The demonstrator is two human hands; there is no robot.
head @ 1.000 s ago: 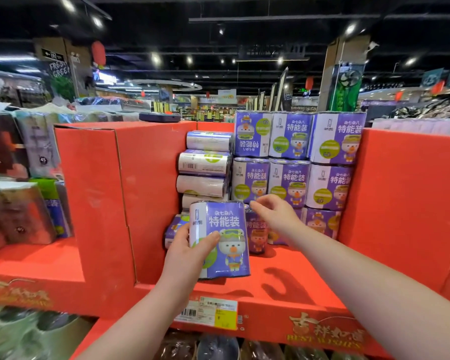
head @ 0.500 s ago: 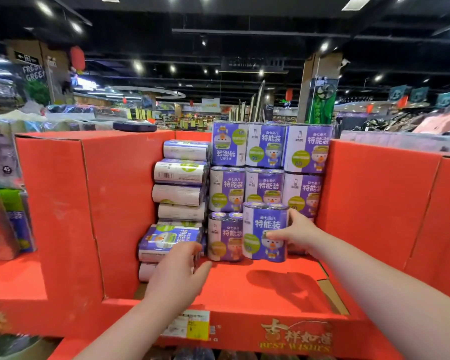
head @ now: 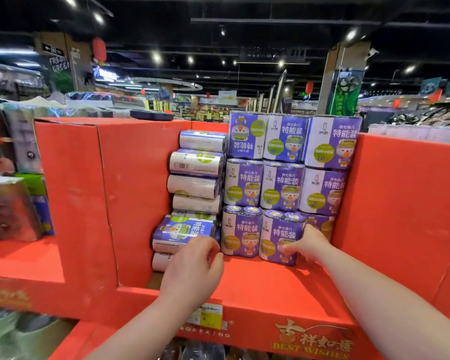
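Seating a pack squarely in the bottom row looked like the step in hand. The red shelf (head: 265,284) carried everything, and its right wall (head: 400,203) stood near the slot. Against the back rose the stack (head: 283,183), rows of upright purple packs, with a column of packs lying on their sides to its left. The pack (head: 278,237) stood upright on the shelf floor at the right end of the front row. It touched the neighbour pack (head: 240,235) on its left and sat slightly forward of it. The right hand (head: 309,245) grasped it, thumb across the printed front, fingers round the far side. The left hand (head: 192,271) hung relaxed and held nothing, its fingertips at the flat pack (head: 185,233); whether they touched it could not be told.

Doing this well probably called for pushing the pack straight back until its face lined up with the neighbour. It needed to stay upright so the row above was not nudged, with the grip let go only once it stood flush. Drawing the far-side fingers out forwards seemed safer than sideways, toward the wall. The left hand might have steadied the flat pack, which jutted out of its column and could slip.
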